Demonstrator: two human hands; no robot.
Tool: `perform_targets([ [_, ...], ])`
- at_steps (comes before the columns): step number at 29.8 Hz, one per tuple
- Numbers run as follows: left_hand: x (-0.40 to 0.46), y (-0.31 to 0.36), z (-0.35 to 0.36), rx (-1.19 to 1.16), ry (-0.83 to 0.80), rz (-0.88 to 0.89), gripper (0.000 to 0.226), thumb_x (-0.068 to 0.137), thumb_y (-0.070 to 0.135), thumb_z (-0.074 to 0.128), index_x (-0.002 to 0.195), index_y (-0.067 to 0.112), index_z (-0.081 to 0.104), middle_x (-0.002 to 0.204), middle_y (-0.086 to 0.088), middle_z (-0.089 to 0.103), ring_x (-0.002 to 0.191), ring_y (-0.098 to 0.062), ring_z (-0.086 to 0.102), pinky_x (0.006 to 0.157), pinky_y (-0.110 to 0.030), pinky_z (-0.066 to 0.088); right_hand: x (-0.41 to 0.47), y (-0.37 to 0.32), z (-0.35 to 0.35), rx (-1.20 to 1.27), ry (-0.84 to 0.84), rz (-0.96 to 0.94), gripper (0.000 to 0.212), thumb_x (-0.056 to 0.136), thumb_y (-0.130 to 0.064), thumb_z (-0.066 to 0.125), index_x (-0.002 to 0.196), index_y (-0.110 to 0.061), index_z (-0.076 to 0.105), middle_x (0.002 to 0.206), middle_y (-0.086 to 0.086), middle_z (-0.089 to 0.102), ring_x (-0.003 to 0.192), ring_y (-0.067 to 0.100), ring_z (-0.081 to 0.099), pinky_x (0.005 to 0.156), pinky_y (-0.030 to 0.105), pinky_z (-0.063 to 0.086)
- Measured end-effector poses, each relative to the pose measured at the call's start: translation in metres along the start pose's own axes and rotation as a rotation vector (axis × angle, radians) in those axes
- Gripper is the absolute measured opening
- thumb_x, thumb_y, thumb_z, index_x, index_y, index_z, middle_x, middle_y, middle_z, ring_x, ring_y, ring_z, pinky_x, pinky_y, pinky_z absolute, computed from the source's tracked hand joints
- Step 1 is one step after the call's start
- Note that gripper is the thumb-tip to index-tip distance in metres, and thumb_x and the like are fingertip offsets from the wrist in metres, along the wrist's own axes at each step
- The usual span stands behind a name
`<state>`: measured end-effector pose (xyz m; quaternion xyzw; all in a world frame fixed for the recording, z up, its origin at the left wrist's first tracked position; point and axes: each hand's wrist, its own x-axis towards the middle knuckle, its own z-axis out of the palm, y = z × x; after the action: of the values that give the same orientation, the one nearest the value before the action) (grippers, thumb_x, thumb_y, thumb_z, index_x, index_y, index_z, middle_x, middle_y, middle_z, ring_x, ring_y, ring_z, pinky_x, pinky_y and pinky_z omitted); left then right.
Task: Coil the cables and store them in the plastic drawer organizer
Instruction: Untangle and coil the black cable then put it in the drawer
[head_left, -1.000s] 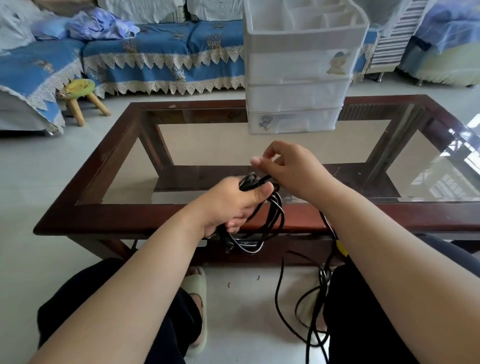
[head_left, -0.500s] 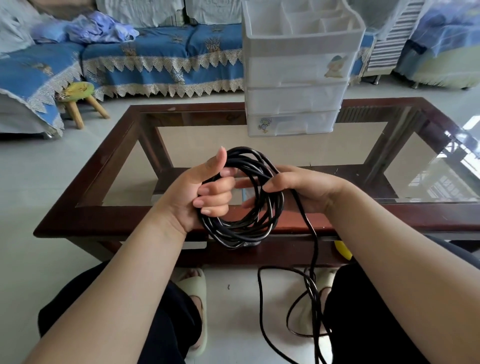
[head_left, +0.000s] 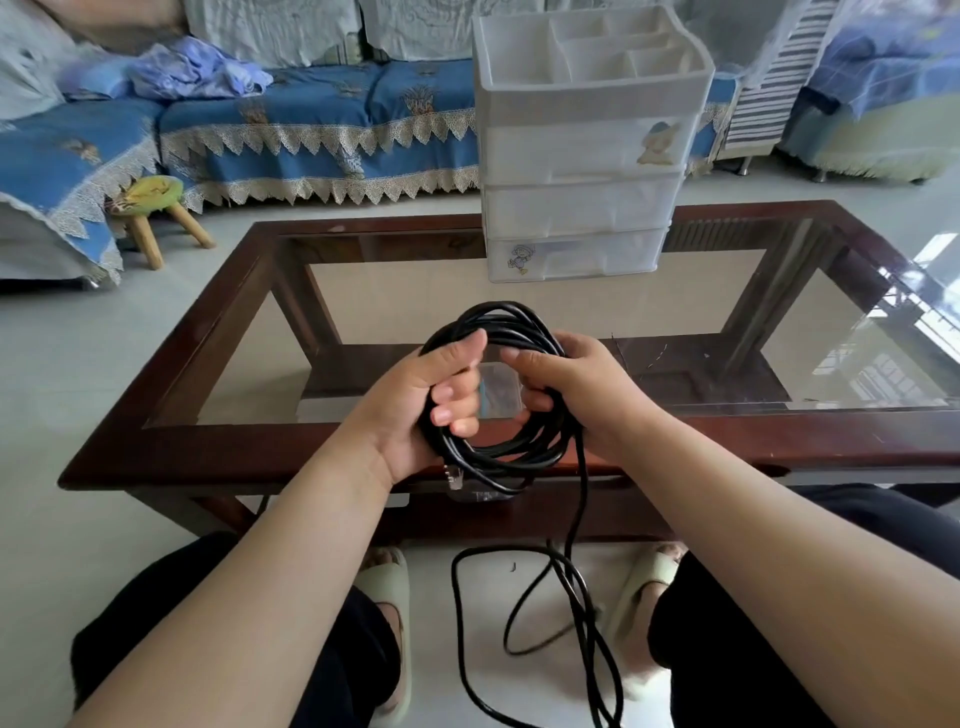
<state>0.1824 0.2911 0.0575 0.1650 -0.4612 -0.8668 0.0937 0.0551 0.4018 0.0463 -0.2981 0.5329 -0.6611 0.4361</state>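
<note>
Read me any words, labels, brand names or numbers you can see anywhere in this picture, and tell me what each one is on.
No readable text in this view.
Sticker on the top drawer of the plastic drawer organizer: a cartoon picture, no legible words.
Sticker on the bottom drawer: a cartoon figure, too small to show any lettering.
Black cable: no print can be made out.

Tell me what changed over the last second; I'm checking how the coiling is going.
The left hand turned palm-up and lifted the black cable coil upright above the table edge. The right hand, which was pinching a strand on top, now grips the coil's right side. The loose tail on the floor and the drawer organizer stayed as they were.
</note>
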Motion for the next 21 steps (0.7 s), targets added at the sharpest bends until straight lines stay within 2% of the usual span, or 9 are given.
perform_targets([
  [3, 0.001, -0.005, 0.005, 0.025, -0.03, -0.005, 0.02, 0.088, 0.023, 0.062, 0.07, 0.016, 0.056, 0.046, 0.009, 0.033, 0.035, -0.003, 0.032, 0.041, -0.018, 0.035, 0.003, 0.003, -0.003, -0.037, 0.063, -0.013, 0.027, 0.09, -0.012, 0.062, 0.067, -0.014, 0.048, 0.051, -0.005, 0.032, 0.043, 0.01, 0.028, 0.043, 0.025, 0.039],
  [5, 0.0, -0.007, 0.01, 0.004, -0.051, -0.002, 0.013, 0.087, 0.021, 0.06, 0.08, 0.012, 0.053, 0.049, 0.007, 0.039, 0.037, -0.004, 0.035, 0.042, -0.018, 0.038, 0.004, 0.005, -0.005, -0.02, 0.082, -0.002, 0.029, 0.09, -0.013, 0.062, 0.067, -0.014, 0.044, 0.048, -0.006, 0.029, 0.041, 0.01, 0.024, 0.045, 0.026, 0.033],
  [9, -0.006, -0.011, 0.022, 0.04, 0.0, 0.075, 0.013, 0.081, 0.021, 0.059, 0.079, 0.009, 0.063, 0.061, 0.0, 0.064, 0.046, -0.011, 0.058, 0.047, -0.022, 0.05, 0.002, 0.004, -0.006, -0.039, 0.109, -0.015, 0.025, 0.088, -0.013, 0.063, 0.066, -0.014, 0.05, 0.048, -0.004, 0.029, 0.04, 0.01, 0.024, 0.042, 0.023, 0.027],
  [10, -0.007, -0.011, 0.024, 0.045, -0.003, 0.076, 0.015, 0.081, 0.022, 0.056, 0.08, 0.008, 0.061, 0.055, 0.002, 0.06, 0.044, -0.01, 0.057, 0.046, -0.021, 0.049, 0.002, 0.005, -0.007, -0.039, 0.109, -0.027, 0.026, 0.088, -0.013, 0.062, 0.065, -0.014, 0.051, 0.047, -0.003, 0.029, 0.039, 0.01, 0.024, 0.04, 0.021, 0.029],
  [12, -0.007, -0.01, 0.025, 0.026, -0.054, 0.073, 0.017, 0.086, 0.025, 0.052, 0.081, 0.009, 0.052, 0.041, 0.007, 0.041, 0.033, -0.006, 0.041, 0.04, -0.019, 0.041, 0.001, 0.005, -0.006, -0.047, 0.101, -0.052, 0.027, 0.09, -0.014, 0.061, 0.065, -0.015, 0.05, 0.046, -0.003, 0.027, 0.038, 0.012, 0.026, 0.04, 0.023, 0.036],
  [14, -0.005, -0.008, 0.023, 0.004, -0.049, 0.063, 0.021, 0.088, 0.03, 0.052, 0.078, 0.011, 0.05, 0.037, 0.009, 0.029, 0.028, -0.003, 0.028, 0.035, -0.018, 0.032, 0.001, 0.007, -0.005, -0.071, 0.105, -0.066, 0.03, 0.09, -0.017, 0.061, 0.063, -0.016, 0.048, 0.044, -0.003, 0.028, 0.036, 0.013, 0.029, 0.042, 0.026, 0.04],
  [18, -0.004, -0.005, 0.021, -0.01, -0.024, 0.057, 0.027, 0.088, 0.036, 0.053, 0.075, 0.013, 0.046, 0.036, 0.011, 0.024, 0.026, -0.002, 0.021, 0.032, -0.016, 0.021, 0.005, 0.006, -0.01, -0.171, 0.056, -0.048, 0.031, 0.089, -0.023, 0.063, 0.065, -0.011, 0.047, 0.044, 0.002, 0.04, 0.04, 0.02, 0.045, 0.054, 0.033, 0.046],
  [20, -0.005, -0.001, 0.017, -0.049, -0.051, 0.046, 0.028, 0.09, 0.037, 0.05, 0.077, 0.013, 0.047, 0.036, 0.011, 0.026, 0.026, -0.001, 0.022, 0.031, -0.016, 0.02, 0.007, 0.005, -0.016, -0.163, -0.098, 0.015, 0.031, 0.086, -0.032, 0.064, 0.08, -0.003, 0.056, 0.06, 0.009, 0.059, 0.057, 0.025, 0.06, 0.068, 0.041, 0.05],
  [21, -0.005, 0.001, 0.014, -0.084, -0.073, 0.039, 0.028, 0.092, 0.037, 0.048, 0.078, 0.013, 0.048, 0.036, 0.011, 0.027, 0.025, 0.0, 0.023, 0.03, -0.016, 0.02, 0.009, 0.004, -0.021, -0.115, -0.201, 0.081, 0.045, 0.082, -0.041, 0.064, 0.097, 0.001, 0.059, 0.078, 0.014, 0.066, 0.074, 0.031, 0.066, 0.079, 0.045, 0.051],
])
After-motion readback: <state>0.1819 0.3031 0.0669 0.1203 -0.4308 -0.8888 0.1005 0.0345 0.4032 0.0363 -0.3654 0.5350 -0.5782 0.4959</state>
